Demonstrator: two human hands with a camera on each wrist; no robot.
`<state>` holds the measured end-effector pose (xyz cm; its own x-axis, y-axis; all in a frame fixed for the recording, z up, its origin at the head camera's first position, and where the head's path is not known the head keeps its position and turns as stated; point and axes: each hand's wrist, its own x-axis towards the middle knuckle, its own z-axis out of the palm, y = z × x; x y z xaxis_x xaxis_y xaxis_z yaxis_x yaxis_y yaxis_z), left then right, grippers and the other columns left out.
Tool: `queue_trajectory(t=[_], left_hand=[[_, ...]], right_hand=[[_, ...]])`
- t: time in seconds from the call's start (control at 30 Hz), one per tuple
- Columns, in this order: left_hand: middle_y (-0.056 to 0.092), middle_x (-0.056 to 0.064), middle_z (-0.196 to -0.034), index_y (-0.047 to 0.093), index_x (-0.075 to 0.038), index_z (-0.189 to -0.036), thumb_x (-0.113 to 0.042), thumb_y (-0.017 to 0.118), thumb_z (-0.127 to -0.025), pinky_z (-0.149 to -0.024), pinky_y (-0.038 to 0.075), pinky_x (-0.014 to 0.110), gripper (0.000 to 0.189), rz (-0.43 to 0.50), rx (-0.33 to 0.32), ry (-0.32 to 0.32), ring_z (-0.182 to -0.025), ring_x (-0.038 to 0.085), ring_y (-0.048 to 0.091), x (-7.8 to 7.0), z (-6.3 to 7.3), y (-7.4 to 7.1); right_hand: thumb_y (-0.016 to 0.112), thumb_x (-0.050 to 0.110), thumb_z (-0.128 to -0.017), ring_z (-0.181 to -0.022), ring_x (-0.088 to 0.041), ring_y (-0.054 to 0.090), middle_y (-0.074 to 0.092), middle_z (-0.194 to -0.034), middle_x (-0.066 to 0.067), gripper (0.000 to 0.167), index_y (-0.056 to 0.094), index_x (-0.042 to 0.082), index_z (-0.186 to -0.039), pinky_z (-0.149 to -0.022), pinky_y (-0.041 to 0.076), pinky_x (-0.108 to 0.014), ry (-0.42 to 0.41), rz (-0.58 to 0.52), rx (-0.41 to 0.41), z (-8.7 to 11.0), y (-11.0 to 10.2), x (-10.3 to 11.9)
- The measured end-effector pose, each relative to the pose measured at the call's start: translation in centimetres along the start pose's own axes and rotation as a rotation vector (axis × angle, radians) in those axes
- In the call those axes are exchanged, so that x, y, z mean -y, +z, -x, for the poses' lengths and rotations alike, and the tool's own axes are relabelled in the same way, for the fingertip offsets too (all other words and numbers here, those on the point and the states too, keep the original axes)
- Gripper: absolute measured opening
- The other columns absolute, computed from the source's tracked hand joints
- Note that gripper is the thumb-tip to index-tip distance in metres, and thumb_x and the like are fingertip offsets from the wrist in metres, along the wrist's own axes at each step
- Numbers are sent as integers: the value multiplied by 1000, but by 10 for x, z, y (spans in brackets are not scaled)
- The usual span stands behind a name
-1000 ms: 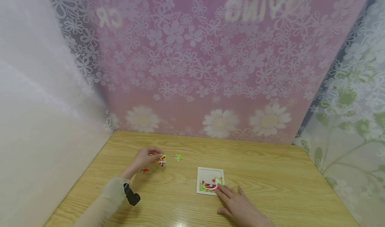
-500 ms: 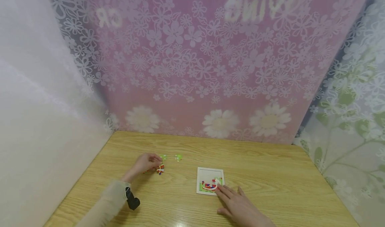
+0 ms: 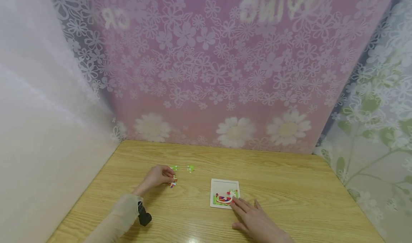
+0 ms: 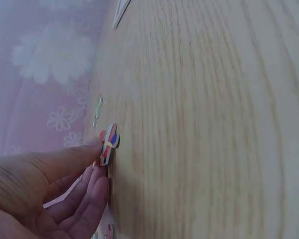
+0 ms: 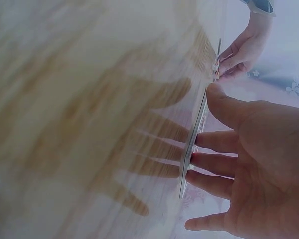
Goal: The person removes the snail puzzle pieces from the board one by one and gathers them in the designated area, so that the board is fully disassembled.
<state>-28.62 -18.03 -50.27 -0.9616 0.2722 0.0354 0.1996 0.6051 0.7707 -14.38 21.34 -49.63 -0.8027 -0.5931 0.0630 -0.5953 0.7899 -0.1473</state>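
In the head view, my left hand (image 3: 157, 176) is over the left part of the table. Between thumb and fingers it pinches a red, blue and yellow jigsaw puzzle piece (image 4: 110, 139), seen close above the wood in the left wrist view. My right hand (image 3: 254, 219) lies with fingers spread and straight, its fingertips on the lower right corner of a white-framed puzzle tray (image 3: 212, 194). Fitted pieces (image 3: 224, 199) in red, blue, white and green fill the tray's lower part; the upper part shows bare backing. My right fingers cover some of that corner.
Two loose green-and-white puzzle pieces, a left one (image 3: 174, 168) and a right one (image 3: 191, 168), lie beyond my left hand. Part of a red piece (image 4: 109, 231) shows below that hand in the left wrist view. A flowered pink curtain (image 3: 206, 75) hangs behind the wooden table (image 3: 283, 178).
My left hand has shifted slightly toward me with the pinched piece, which has turned. The left green piece now shows more fully, while the red piece is hidden in the head view. My right hand stays put.
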Motion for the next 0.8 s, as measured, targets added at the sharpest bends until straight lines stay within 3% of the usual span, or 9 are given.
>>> queue_trajectory(t=[0.3,0.47,0.63,0.8], left_hand=[[71,-1,-80,76,-4,-91,-6,84,-80,-59,48,24,13,-52,-40,-14,-69,9,61,0,0,3],[72,-1,-86,77,-8,-95,-14,77,-90,-64,52,29,8,-39,-67,-49,-77,12,64,-4,-1,-2],[74,8,-97,76,-5,-108,-21,67,-100,-69,58,36,20,8,-85,-51,-84,23,71,-13,-4,-13],[74,10,-106,73,-4,-117,-24,62,-103,-78,61,41,27,102,-76,-86,-91,29,73,-18,-7,-19]], right_hand=[[55,50,-101,-135,-37,51,49,-153,-13,67,50,3,-148,-104,35,-74,-5,7,-6,0,0,0],[55,49,-101,-133,-36,53,49,-152,-13,66,51,3,-148,-103,37,-73,-11,22,-16,0,-1,0],[55,49,-101,-134,-36,52,50,-152,-13,66,51,3,-148,-104,37,-73,-15,27,-19,0,-1,1],[55,48,-101,-134,-35,52,50,-152,-13,65,51,2,-147,-104,36,-73,-20,37,-19,0,-1,1]])
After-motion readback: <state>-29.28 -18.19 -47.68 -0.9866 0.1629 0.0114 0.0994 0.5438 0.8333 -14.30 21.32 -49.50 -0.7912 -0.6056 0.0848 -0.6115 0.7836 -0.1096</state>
